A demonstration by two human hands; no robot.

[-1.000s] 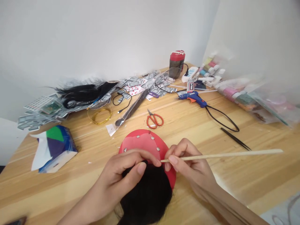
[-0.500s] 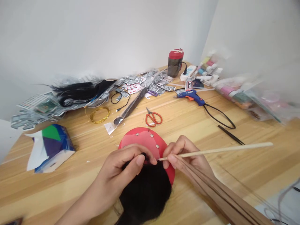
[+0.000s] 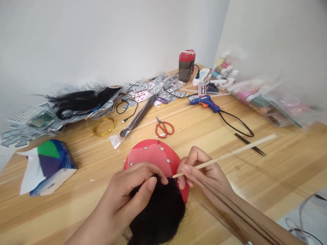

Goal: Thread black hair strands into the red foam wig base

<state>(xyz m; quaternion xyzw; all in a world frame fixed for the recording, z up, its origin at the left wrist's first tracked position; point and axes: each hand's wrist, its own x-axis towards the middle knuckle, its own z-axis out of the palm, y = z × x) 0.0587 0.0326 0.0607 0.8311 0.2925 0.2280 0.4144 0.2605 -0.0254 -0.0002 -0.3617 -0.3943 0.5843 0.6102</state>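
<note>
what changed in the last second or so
The wooden stick held in the right hand has swung, its far end lifting up and away, its tip still at the red studded dome. The left hand still holds the black hair. The orange scissors and glue gun stayed put.

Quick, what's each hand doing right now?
Left hand: closed, pinching black hair.
Right hand: closed, holding a thin wooden stick.

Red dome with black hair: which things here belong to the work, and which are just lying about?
In use: left hand, right hand, wooden stick, red dome, black hair.

Lying about: glue gun, red-handled scissors, black tweezers, gold wire.
</note>
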